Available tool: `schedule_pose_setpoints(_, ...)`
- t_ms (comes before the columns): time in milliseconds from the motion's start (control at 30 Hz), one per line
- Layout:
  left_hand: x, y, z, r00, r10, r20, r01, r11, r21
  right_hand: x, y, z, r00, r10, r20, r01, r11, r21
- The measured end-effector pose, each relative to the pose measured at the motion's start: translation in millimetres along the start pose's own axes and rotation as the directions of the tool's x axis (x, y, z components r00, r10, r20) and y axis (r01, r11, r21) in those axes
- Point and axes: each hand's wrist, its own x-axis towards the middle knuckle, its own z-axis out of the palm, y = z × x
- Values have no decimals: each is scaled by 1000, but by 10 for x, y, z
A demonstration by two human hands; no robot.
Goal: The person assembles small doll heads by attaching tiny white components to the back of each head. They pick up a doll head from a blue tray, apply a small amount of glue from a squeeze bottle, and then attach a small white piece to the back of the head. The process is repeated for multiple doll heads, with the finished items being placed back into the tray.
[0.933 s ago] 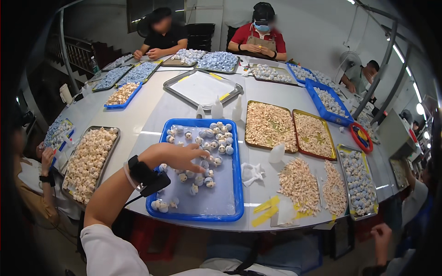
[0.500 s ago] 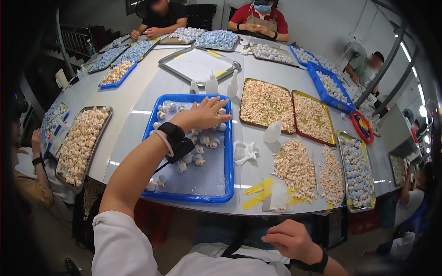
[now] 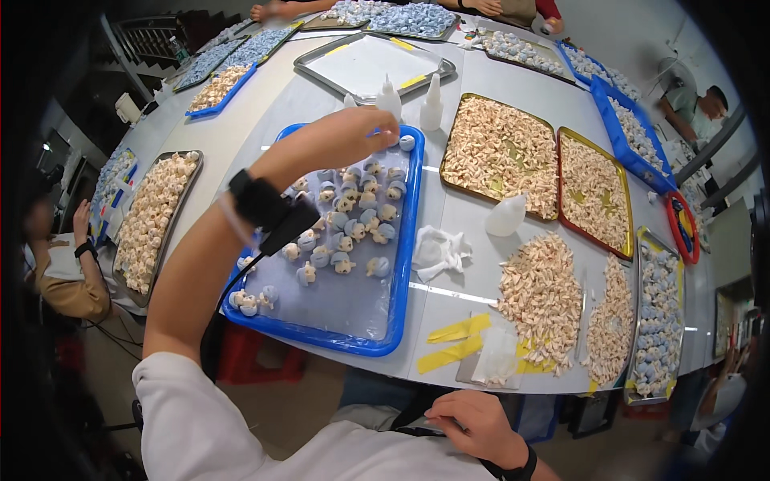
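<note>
My left hand (image 3: 365,132) reaches over the far right part of a blue tray (image 3: 395,329), its fingers bent and drawn together. Any item inside them is hidden. Beside the fingertips, a small blue-and-cream figure piece (image 3: 407,143) lies at the tray's corner. Many similar pieces (image 3: 342,263) are scattered over the plastic-lined tray, mostly in its middle and far part. Close to my body and below the table edge is my right hand (image 3: 477,429). Its fingers are loosely curled, and no object shows in them.
White squeeze bottles (image 3: 431,108) stand behind the tray; another bottle (image 3: 506,215) is to its right. Nearby are a crumpled white cloth (image 3: 441,251), yellow tape (image 3: 453,343), a heap of small cream pieces (image 3: 541,301) and filled trays (image 3: 501,152). Co-workers sit around the table.
My left hand has gone from spread fingers to bent ones at the tray's far right, uncovering more pieces. My right hand has shifted slightly left. The view has turned and lowered.
</note>
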Motion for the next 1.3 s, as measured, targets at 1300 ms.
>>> schedule_pose_setpoints(1300, -736, -445, 8, 963, -249, 104, 231, 960, 160, 127, 29, 108, 994, 108, 6, -105, 976, -192)
